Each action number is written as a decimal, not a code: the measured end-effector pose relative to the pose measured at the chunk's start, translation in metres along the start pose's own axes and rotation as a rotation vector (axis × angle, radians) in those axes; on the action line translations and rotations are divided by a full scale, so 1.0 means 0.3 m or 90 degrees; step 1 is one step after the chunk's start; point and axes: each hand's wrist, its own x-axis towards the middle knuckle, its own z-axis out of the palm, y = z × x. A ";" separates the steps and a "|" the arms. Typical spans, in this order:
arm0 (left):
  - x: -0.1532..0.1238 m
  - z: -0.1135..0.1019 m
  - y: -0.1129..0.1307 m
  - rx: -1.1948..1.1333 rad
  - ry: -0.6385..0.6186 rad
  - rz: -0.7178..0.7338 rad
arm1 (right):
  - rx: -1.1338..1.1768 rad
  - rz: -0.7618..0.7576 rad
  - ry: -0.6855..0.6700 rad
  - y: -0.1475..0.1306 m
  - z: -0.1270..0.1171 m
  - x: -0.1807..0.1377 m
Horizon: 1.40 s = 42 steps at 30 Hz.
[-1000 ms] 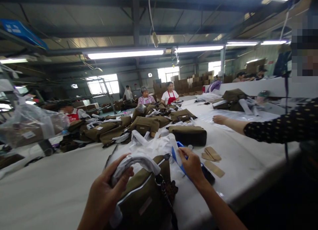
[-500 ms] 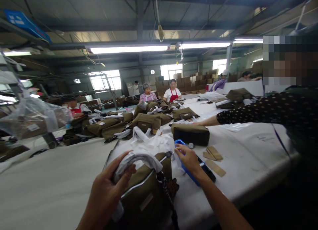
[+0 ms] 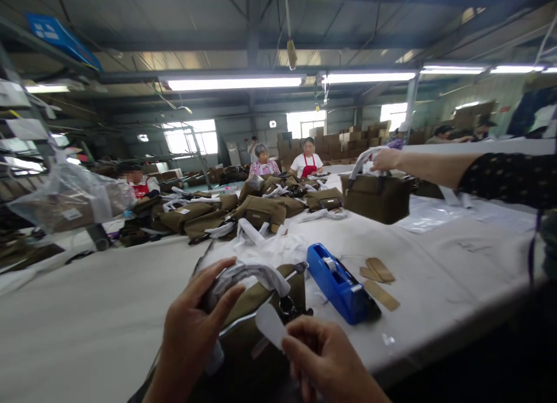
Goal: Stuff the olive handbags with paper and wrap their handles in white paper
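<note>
My left hand is closed around the white-wrapped handle of an olive handbag in front of me. The bag has a metal zip along its top and a dark clip beside the handle. Between the thumb and fingers of my right hand is a white strip with a rounded end, held over the bag's front. A blue tape dispenser stands on the table to the right of the bag. Crumpled white wrapping lies just behind the bag.
Brown card pieces lie right of the dispenser. Several olive bags are heaped farther back on the white table. At right a co-worker's hand holds another olive bag by its handle. Clear plastic lies there.
My right hand has moved from beside the dispenser down and left over the bag, with the white strip now showing. The co-worker has raised a bag. My left hand keeps its grip.
</note>
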 end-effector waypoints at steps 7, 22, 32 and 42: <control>-0.061 -0.036 0.015 -0.065 -0.128 0.096 | 0.067 -0.124 0.031 -0.094 0.136 0.097; 0.070 -0.040 -0.005 -0.345 -0.352 -0.278 | -0.047 -0.140 -0.002 -0.190 0.142 0.128; 0.131 -0.110 -0.048 -0.170 -0.123 -0.148 | 0.157 -0.229 -0.023 -0.200 0.146 0.041; 0.110 -0.113 0.092 -0.155 -0.011 0.000 | -0.182 -0.470 0.102 -0.325 0.146 0.049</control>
